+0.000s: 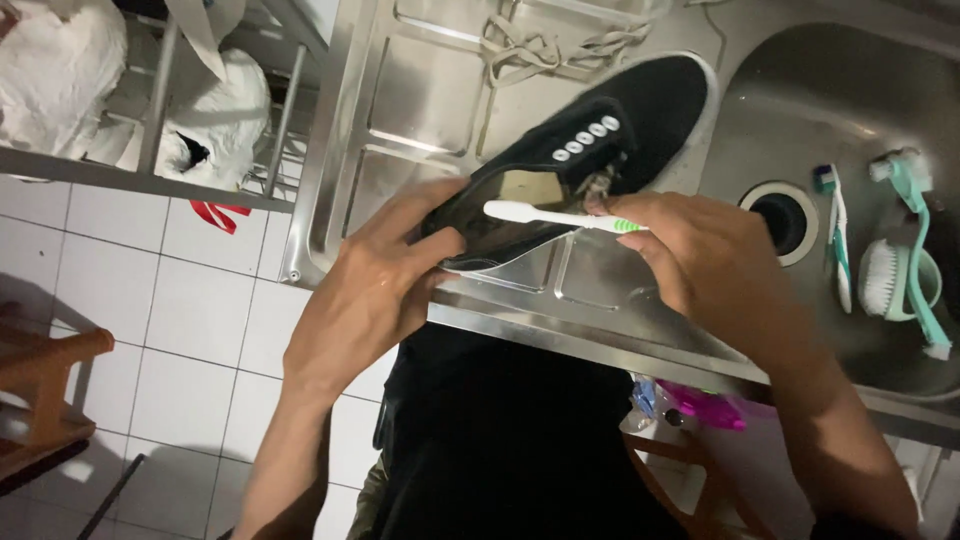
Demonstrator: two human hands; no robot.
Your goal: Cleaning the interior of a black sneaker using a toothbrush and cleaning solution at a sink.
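A black canvas shoe (640,110) with a white sole and white eyelets lies over the steel draining board (420,110), toe pointing toward the sink. My left hand (375,290) grips its heel end. My right hand (700,250) holds a white toothbrush (550,215) with a green grip, its head lying across the shoe's opening. A bundle of pale laces (550,45) lies on the draining board beyond the shoe.
The steel sink basin (850,90) at right holds a teal-and-white toothbrush (836,235), a long teal brush (920,260) and a round scrub brush (880,278) near the drain (783,215). White bags (215,125) sit on a rack at left. White floor tiles lie below.
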